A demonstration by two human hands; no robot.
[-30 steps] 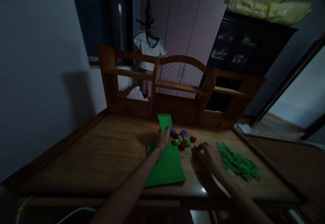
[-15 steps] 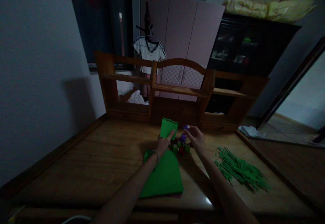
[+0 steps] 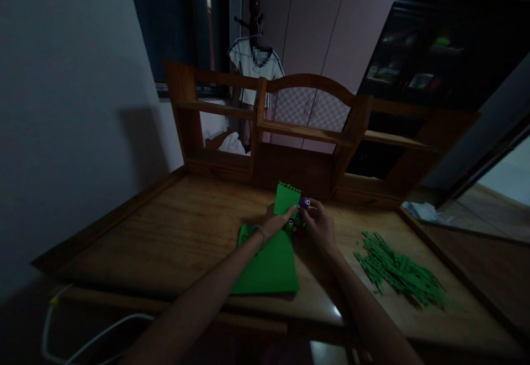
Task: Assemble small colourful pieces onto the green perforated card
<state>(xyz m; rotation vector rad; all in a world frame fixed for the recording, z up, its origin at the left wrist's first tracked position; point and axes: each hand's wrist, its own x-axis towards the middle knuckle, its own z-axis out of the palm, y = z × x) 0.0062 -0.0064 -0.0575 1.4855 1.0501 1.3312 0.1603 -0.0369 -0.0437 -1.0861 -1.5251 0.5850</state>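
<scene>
A small green sheet (image 3: 286,197) with dark notches along its top edge is pinched upright in my left hand (image 3: 276,222), thumb across its front. Close to the sheet's right edge, my right hand (image 3: 323,227) grips a small purple figure with a googly eye (image 3: 305,203) between its fingertips; whether it touches the sheet I cannot tell. Behind and between the hands, a cluster of small green and red figures with eyes (image 3: 291,225) lies partly hidden. Under my left wrist rests a stack of larger green sheets (image 3: 269,271).
A heap of thin green strips (image 3: 401,271) lies on the wooden tabletop (image 3: 186,232) at the right. A wooden shelf unit (image 3: 298,128) stands along the back edge. White cable (image 3: 103,332) hangs below the front left edge.
My right hand has brought the purple figure nearer to the notched sheet. The left hand still holds the sheet. The camera view has tipped downward.
</scene>
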